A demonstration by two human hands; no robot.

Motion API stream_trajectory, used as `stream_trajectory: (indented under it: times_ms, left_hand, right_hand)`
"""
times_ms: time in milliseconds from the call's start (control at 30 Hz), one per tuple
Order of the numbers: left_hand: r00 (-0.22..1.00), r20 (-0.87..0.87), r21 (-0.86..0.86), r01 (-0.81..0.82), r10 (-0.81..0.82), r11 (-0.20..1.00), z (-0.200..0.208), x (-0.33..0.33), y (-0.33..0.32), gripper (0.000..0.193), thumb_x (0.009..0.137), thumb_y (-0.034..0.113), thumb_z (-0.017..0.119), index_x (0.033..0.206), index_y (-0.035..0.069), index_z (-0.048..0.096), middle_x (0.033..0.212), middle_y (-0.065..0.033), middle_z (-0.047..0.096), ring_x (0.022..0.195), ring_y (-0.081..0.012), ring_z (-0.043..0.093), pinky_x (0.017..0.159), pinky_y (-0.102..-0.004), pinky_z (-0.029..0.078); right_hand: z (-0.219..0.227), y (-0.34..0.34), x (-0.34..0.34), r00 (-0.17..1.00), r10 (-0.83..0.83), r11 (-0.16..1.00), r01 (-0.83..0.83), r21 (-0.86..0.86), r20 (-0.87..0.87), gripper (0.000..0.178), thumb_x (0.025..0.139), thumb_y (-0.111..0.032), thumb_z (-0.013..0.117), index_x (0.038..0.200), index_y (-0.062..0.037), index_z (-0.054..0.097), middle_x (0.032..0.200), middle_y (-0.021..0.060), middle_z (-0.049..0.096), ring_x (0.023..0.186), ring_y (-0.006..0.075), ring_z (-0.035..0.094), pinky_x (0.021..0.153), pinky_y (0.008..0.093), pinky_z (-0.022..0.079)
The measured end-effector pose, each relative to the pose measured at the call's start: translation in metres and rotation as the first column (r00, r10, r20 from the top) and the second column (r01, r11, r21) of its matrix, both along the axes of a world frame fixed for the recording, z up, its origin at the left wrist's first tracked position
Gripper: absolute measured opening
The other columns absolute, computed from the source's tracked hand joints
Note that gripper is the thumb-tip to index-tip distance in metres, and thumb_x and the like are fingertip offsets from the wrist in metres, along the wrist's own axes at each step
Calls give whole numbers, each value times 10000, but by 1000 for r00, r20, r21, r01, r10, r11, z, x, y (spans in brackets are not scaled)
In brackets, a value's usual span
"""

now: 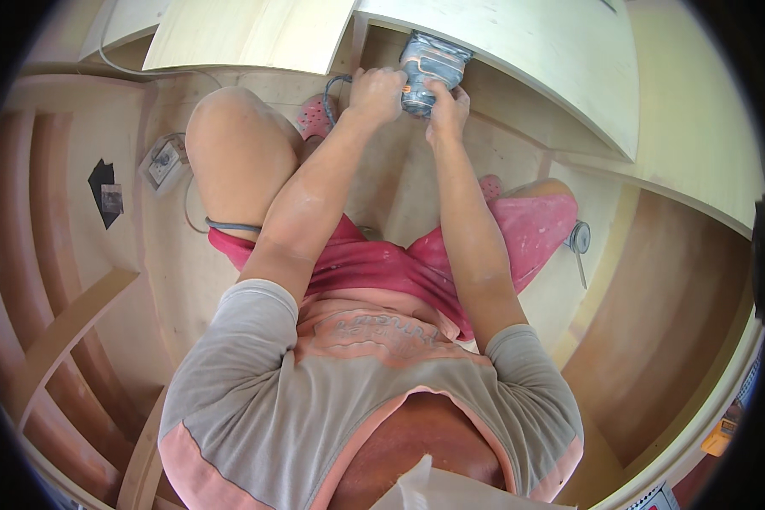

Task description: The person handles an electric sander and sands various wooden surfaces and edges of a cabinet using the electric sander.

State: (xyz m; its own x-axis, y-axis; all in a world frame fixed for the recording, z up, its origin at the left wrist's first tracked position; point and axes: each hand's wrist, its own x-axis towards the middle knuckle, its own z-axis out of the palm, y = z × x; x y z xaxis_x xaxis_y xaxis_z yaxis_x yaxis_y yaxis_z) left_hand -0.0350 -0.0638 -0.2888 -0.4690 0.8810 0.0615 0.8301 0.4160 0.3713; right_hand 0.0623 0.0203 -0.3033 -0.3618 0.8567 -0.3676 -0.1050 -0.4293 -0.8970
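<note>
A dusty blue-grey electric sander (433,68) with orange details is at the top centre, beneath the edge of a pale wooden panel (510,34). My left hand (378,96) is closed against its left side, near the cord (336,83). Round the lower right of its body wraps my right hand (448,106), the thumb lying on top. The panel hides the sander's far end, so its contact with the wood cannot be made out.
Black sheet pieces (103,194) and a white socket box (163,164) lie left of my legs. A round metal object with a handle (579,236) is beside my right knee. Wooden frames (68,327) stand at left; an orange tool (718,437) is at far right.
</note>
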Motion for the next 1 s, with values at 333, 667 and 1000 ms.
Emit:
stream_trajectory:
  times_ms: [333, 667, 1000]
  left_hand:
    - [996, -83, 70, -10, 16, 997, -4, -1, 1, 180, 673, 55, 584, 845, 83, 630, 845, -117, 638, 822, -311, 629, 718, -457, 480]
    - [997, -63, -9, 54, -54, 999, 1, 16, 16, 154, 692, 96, 605, 844, 102, 630, 841, -91, 644, 836, -276, 637, 734, -437, 449]
    - [993, -113, 11, 25, -23, 1000, -4, 15, 8, 142, 703, 72, 579, 833, 102, 630, 852, -93, 649, 852, -277, 635, 759, -454, 444]
  right_hand:
    - [-10, 2, -3, 996, -40, 999, 42, 22, -81, 849, 620, -133, 754, 1291, 50, 266, 1115, 233, 491, 843, 301, 615, 524, 439, 531]
    - [-11, 16, 19, 997, -26, 996, 20, -83, -75, 838, 622, -118, 747, 1287, 49, 265, 1095, 222, 501, 807, 302, 620, 502, 427, 516]
    - [-27, 14, 11, 994, -35, 998, 29, -56, -108, 827, 635, -120, 739, 1276, 69, 251, 1091, 209, 498, 842, 290, 606, 534, 428, 527]
